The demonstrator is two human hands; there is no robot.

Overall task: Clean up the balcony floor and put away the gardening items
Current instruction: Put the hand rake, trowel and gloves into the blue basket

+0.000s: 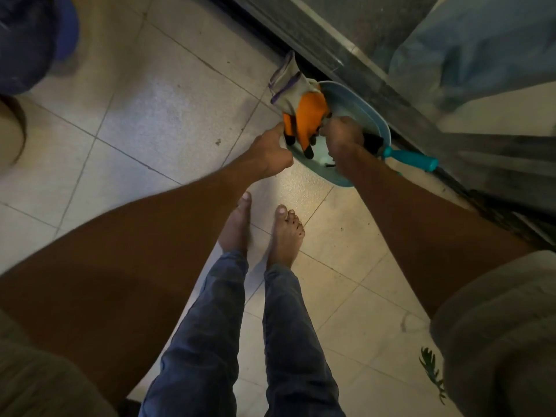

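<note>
A teal plastic tub [355, 100] sits on the tiled floor against the sliding-door track. Orange-and-grey gardening gloves [304, 112] hang over its near-left rim, fingers pointing into the tub. A tool with a teal handle [412, 159] sticks out over the right rim. My left hand [270, 155] grips the tub's near-left rim beside the gloves. My right hand [343, 139] is closed inside the tub on a dark item by the gloves; what it holds is hidden under the hand.
A metal door track and frame [376, 73] run diagonally along the right. A dark blue container [27, 40] stands at the top left. A green leaf sprig [433, 371] lies on the tiles at lower right. My bare feet [264, 230] stand just below the tub.
</note>
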